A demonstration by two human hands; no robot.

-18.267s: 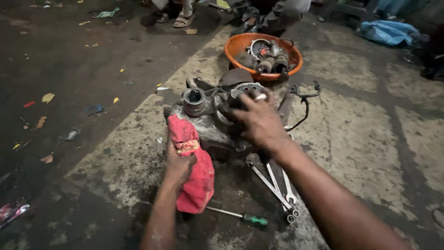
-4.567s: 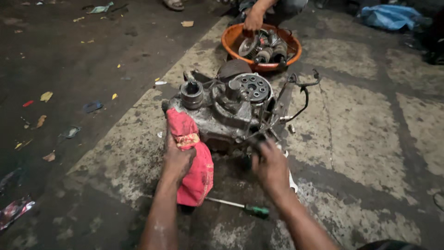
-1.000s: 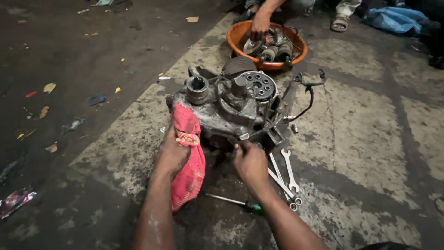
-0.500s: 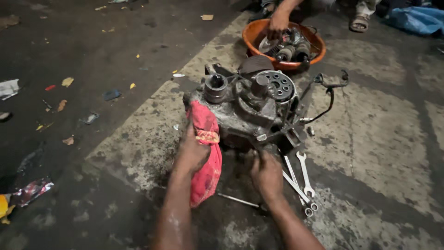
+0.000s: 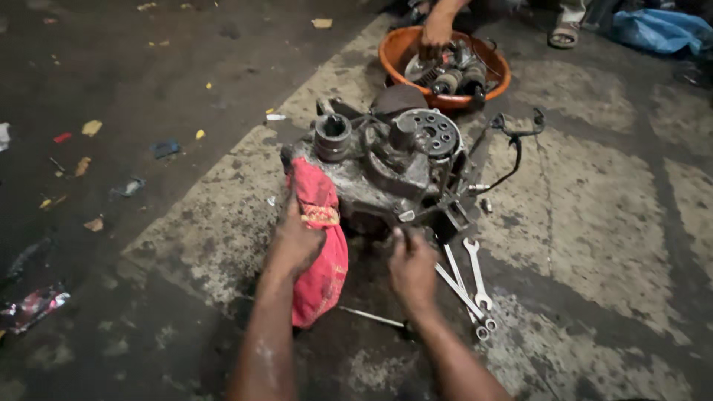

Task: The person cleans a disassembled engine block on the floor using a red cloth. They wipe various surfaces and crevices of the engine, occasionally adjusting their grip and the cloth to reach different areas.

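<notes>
A greasy grey engine block (image 5: 386, 171) sits on the stained concrete floor. My left hand (image 5: 297, 241) presses a red cloth (image 5: 321, 245) against the block's near left side, the cloth hanging down to the floor. My right hand (image 5: 412, 267) reaches to the block's lower front edge, fingers on the metal; whether it holds anything I cannot tell. A screwdriver (image 5: 371, 318) lies on the floor under my right wrist.
Several wrenches (image 5: 468, 286) lie right of my right hand. An orange basin (image 5: 405, 52) of engine parts stands behind the block, another person's hand (image 5: 438, 30) in it. A black cable (image 5: 512, 148) curls off the block's right side. A blue bag (image 5: 657, 30) lies far right; litter on the left.
My right hand stays at the block's lower front edge while the view shifts. The left hand keeps the red cloth on the block.
</notes>
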